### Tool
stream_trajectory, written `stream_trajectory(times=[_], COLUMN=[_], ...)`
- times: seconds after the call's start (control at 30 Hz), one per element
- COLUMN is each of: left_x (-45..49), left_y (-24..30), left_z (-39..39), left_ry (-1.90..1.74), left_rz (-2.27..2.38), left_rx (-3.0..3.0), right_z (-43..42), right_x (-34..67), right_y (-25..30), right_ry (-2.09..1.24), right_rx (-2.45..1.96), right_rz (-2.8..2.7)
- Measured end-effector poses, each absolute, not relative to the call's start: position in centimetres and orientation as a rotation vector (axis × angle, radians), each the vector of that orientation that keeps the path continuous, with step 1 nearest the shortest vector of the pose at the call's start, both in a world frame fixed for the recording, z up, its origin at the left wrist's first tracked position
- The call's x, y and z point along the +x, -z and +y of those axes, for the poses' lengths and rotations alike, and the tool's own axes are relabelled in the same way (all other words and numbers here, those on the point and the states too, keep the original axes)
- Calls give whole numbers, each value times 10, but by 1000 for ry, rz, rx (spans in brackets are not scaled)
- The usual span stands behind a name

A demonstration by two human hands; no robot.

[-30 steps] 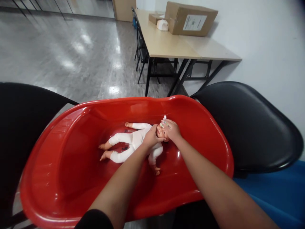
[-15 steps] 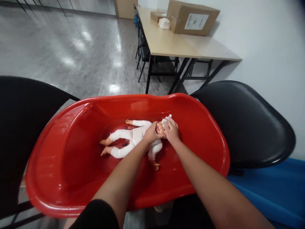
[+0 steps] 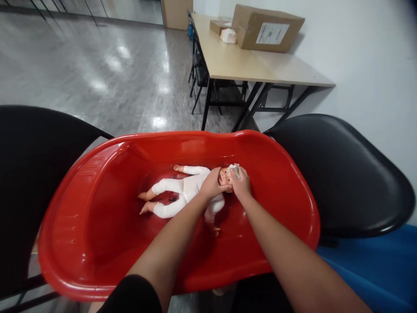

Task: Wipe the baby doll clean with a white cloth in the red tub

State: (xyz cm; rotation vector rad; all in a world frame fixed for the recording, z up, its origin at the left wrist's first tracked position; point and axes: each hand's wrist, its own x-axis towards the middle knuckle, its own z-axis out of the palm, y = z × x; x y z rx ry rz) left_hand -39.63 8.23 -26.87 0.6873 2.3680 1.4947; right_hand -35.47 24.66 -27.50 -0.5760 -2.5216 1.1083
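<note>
Red tub (image 3: 276,195): 1 doll (image 3: 191,187), 2 hands (image 3: 211,185) (image 3: 241,184).

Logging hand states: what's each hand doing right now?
Left hand: holding the baby doll around the chin.
Right hand: holding a white printed cloth at the doll's forehead.

- kinda dim, greyish light
- glare blobs on the far-left floor (image 3: 74,65), shiny spots on the red tub (image 3: 110,243)
- soft shadow right of the cardboard box (image 3: 247,30)
- left chair (image 3: 29,174) almost crushed to black
- wide-angle stretch at the edges, doll (image 3: 193,184) looks softish
</note>
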Motion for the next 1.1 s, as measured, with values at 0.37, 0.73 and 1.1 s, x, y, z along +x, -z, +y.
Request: stream_trajectory(times=[0.37, 0.73, 1.1], left_x=[-396, -398, -398], left_y=[265, 269, 248], left_z=[79, 77, 62], left_ry=[-1470, -1416, -1359], left_rz=[2367, 2384, 2351], left_rx=[629, 742, 664], right_z=[240, 242, 236], right_x=[-358, -356, -358], right_y=[275, 278, 283], right_ry=[-1262, -1377, -1547], right_rx=[-573, -596, -698], right_rz=[-2401, -2346, -2293])
